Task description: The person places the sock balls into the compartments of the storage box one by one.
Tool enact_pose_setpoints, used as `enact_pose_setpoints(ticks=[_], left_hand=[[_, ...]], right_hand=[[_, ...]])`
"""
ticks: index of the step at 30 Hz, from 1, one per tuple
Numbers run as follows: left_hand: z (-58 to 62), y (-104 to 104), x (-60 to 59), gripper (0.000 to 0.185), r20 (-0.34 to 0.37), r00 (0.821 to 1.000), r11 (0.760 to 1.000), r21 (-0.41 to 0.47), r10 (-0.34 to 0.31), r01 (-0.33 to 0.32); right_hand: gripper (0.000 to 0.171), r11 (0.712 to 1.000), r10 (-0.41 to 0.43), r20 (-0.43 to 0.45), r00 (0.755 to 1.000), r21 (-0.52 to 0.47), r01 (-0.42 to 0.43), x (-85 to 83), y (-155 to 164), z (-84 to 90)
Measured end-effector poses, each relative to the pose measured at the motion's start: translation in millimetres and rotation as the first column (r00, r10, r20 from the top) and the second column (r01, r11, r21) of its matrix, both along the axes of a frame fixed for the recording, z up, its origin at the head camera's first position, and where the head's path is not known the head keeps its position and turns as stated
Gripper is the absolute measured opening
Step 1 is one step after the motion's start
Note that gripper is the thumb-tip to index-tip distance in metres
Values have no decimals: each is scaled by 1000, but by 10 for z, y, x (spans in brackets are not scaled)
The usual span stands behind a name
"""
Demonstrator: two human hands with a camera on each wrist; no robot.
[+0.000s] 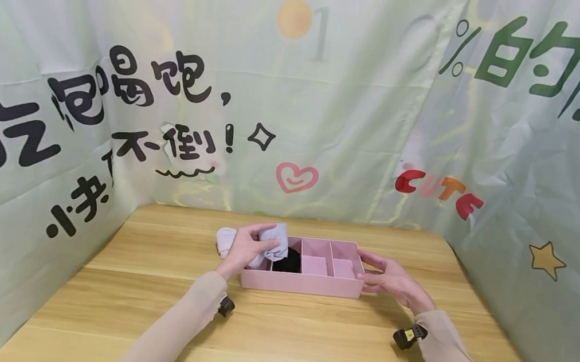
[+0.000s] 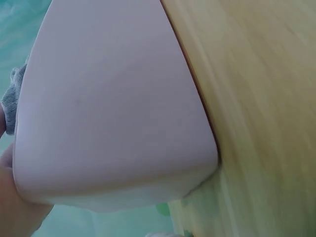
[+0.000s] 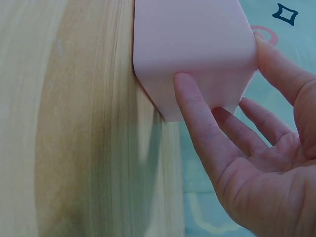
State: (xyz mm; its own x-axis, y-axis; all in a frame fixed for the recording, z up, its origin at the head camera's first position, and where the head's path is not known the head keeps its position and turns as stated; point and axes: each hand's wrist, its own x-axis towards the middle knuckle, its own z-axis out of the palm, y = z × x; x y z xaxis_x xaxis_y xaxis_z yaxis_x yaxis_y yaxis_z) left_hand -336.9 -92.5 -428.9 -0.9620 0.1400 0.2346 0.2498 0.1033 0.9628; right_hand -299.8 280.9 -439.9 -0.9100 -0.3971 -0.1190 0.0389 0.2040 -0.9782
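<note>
A pink divided storage box sits on the wooden table. My left hand pinches a folded light grey cloth bundle, sock-like, above the box's left part. Part of this fuzzy grey cloth shows past the box wall in the left wrist view. Below it, a black cloth bundle lies in the second compartment from the left. Pale cloth shows in the leftmost compartment, partly hidden by my hand. My right hand touches the box's right end with spread, mostly straight fingers.
Another pale cloth bundle lies on the table behind my left hand, to the left of the box. The two right compartments show bare pink walls. Printed curtains enclose the wooden table at the back and sides.
</note>
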Motion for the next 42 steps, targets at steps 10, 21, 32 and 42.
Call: enact_pose_setpoints(ticks=[10,21,32,42], left_hand=[[-6,188,-54,44,-12,1000,999,-38,0,-1],[5,436,-68,48,16,999,996,-84,-39,40],[-5,694,-89,48,-2,996,990,-110,-94,94],[-45,855,-51,46,-46,995,980,-186,-85,75]], right_hand=[[75,1000,5,7,1000,-15,-5,18,17,3],[75,1000,6,8,1000,-14,-6,16,21,12],[77,1000,0,2,1000,4,0,23,32,11],[79,1000,-14,-1,1000,26,14,16,2,7]])
